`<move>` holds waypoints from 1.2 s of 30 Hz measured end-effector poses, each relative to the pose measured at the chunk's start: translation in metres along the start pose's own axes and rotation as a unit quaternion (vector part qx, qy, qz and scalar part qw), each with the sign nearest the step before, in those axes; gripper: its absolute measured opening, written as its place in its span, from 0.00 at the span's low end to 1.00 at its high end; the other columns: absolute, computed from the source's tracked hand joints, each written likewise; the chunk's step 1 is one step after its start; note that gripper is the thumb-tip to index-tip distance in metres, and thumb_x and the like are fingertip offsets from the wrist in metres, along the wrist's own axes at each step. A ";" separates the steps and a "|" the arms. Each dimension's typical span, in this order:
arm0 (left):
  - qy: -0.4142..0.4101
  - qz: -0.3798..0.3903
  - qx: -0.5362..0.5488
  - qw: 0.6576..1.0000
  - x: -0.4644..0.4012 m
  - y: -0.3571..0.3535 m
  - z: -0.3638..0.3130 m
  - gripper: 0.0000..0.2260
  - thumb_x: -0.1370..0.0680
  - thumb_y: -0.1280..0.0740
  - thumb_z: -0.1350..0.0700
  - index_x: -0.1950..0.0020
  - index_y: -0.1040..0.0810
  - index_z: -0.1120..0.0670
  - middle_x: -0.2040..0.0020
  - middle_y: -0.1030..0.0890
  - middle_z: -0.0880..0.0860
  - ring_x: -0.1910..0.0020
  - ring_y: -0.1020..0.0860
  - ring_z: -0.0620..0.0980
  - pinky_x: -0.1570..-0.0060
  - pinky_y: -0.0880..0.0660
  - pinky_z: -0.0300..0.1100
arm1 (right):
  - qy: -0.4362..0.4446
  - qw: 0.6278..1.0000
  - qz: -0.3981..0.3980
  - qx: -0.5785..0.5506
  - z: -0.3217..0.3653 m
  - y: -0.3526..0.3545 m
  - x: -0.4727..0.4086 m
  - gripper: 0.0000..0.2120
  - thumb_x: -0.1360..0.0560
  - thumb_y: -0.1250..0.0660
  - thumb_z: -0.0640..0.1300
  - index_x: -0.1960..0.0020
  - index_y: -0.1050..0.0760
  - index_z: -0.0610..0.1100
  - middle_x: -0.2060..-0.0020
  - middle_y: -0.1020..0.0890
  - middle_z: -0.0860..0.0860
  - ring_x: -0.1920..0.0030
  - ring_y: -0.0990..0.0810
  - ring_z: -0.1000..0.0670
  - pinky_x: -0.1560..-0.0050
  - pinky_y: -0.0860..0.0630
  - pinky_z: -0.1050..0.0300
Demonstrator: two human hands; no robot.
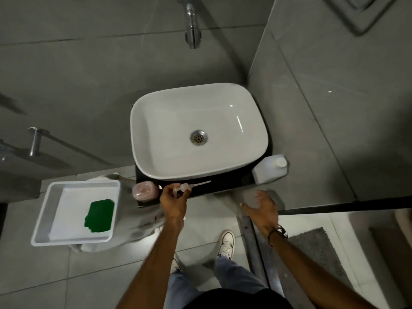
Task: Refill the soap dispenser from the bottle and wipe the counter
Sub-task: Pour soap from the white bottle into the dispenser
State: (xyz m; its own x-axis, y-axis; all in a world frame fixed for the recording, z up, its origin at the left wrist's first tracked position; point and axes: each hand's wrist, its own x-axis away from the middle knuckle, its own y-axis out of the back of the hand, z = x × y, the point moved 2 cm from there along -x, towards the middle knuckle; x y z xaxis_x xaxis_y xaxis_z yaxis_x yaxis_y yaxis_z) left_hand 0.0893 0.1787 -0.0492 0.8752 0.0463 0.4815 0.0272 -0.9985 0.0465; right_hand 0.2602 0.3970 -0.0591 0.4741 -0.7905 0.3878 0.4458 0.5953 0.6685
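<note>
A pink soap dispenser jar (144, 191) stands open on the black counter (223, 186), at its front left corner. My left hand (174, 200) holds the white pump head (186, 187) just right of the jar, its thin tube pointing right along the counter. My right hand (262, 207) hovers below the counter's front edge with fingers spread and holds nothing. A white refill bottle (270, 168) with its cap on stands at the counter's right end, beside the white basin (198, 132). A green cloth (99, 216) lies in a white tray (42, 219) to the left.
A chrome tap (191, 27) sticks out of the grey tiled wall above the basin. A chrome towel rail (35, 141) is on the left wall. The tray rests on a grey cloth-covered stand. A metal frame and a grey mat lie on the floor near my feet.
</note>
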 end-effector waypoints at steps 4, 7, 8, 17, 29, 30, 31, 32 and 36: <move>-0.043 -0.002 -0.115 0.992 -0.022 -0.018 0.024 0.13 0.31 0.21 0.67 0.50 0.19 0.63 0.54 0.16 0.57 0.54 0.19 0.52 0.58 0.23 0.29 | 0.002 0.996 -0.059 -0.061 -0.008 0.031 -0.028 0.37 0.39 0.16 0.50 0.35 0.29 0.44 0.42 0.22 0.46 0.43 0.20 0.44 0.41 0.21 0.47; -0.079 -0.014 -0.199 0.977 -0.027 -0.025 0.033 0.12 0.33 0.19 0.62 0.52 0.15 0.59 0.55 0.13 0.55 0.54 0.15 0.51 0.55 0.22 0.36 | 0.025 0.991 -0.088 -0.093 -0.002 0.044 -0.042 0.44 0.43 0.15 0.55 0.33 0.31 0.48 0.39 0.21 0.49 0.44 0.18 0.48 0.44 0.20 0.51; -0.082 -0.026 -0.219 0.972 -0.027 -0.026 0.034 0.13 0.34 0.18 0.61 0.52 0.14 0.57 0.55 0.12 0.55 0.54 0.15 0.51 0.52 0.21 0.40 | 0.039 0.991 -0.092 -0.090 0.001 0.045 -0.045 0.45 0.44 0.15 0.57 0.33 0.31 0.49 0.39 0.21 0.51 0.43 0.19 0.48 0.42 0.21 0.51; -0.121 -0.087 -0.250 0.957 -0.009 -0.017 0.030 0.26 0.39 0.17 0.65 0.42 0.18 0.61 0.44 0.19 0.62 0.49 0.19 0.58 0.45 0.22 0.48 | 0.089 0.978 -0.145 -0.118 0.024 0.043 -0.062 0.35 0.39 0.16 0.53 0.39 0.28 0.44 0.42 0.18 0.46 0.41 0.20 0.40 0.39 0.23 0.38; -0.457 0.219 -0.408 0.760 0.089 -0.092 -0.028 0.14 0.16 0.42 0.44 0.33 0.30 0.48 0.47 0.24 0.46 0.54 0.24 0.42 0.57 0.26 0.34 | 0.261 0.965 0.019 -0.023 0.012 0.059 -0.024 0.34 0.41 0.17 0.57 0.38 0.23 0.52 0.45 0.17 0.52 0.45 0.20 0.50 0.48 0.19 0.48; -0.505 0.236 -0.457 0.694 0.093 -0.101 -0.034 0.16 0.16 0.43 0.44 0.31 0.31 0.50 0.44 0.24 0.48 0.52 0.23 0.46 0.55 0.25 0.39 | 0.276 0.960 0.041 -0.008 0.011 0.059 -0.022 0.35 0.41 0.18 0.60 0.38 0.24 0.53 0.45 0.18 0.53 0.45 0.20 0.50 0.49 0.19 0.49; -0.537 0.238 -0.492 0.642 0.095 -0.108 -0.038 0.16 0.16 0.43 0.45 0.31 0.31 0.51 0.43 0.24 0.50 0.51 0.23 0.49 0.54 0.25 0.43 | 0.283 0.957 0.057 0.001 0.011 0.058 -0.020 0.35 0.41 0.20 0.63 0.37 0.25 0.55 0.45 0.18 0.54 0.45 0.20 0.50 0.49 0.19 0.51; -0.552 0.238 -0.510 0.616 0.096 -0.111 -0.042 0.15 0.16 0.43 0.47 0.32 0.31 0.52 0.44 0.23 0.51 0.51 0.22 0.52 0.54 0.24 0.45 | 0.287 0.956 0.066 0.001 0.010 0.058 -0.019 0.35 0.41 0.22 0.65 0.37 0.26 0.57 0.45 0.19 0.55 0.46 0.20 0.51 0.49 0.20 0.53; -0.530 0.281 -0.504 0.621 0.094 -0.113 -0.044 0.14 0.17 0.40 0.49 0.36 0.31 0.54 0.46 0.22 0.53 0.50 0.22 0.54 0.54 0.26 0.46 | 0.318 0.946 0.062 0.001 0.001 0.062 -0.018 0.37 0.39 0.22 0.65 0.34 0.27 0.57 0.42 0.19 0.56 0.43 0.20 0.54 0.45 0.20 0.57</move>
State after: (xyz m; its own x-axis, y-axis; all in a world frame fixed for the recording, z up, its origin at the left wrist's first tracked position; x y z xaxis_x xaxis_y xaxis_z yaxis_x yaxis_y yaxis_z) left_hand 0.1472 0.2971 0.0294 0.4510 -0.8793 -0.1532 -0.2749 -0.3001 0.9134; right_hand 0.2781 0.4478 -0.0242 0.8841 -0.4672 0.0041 0.3550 0.6774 0.6443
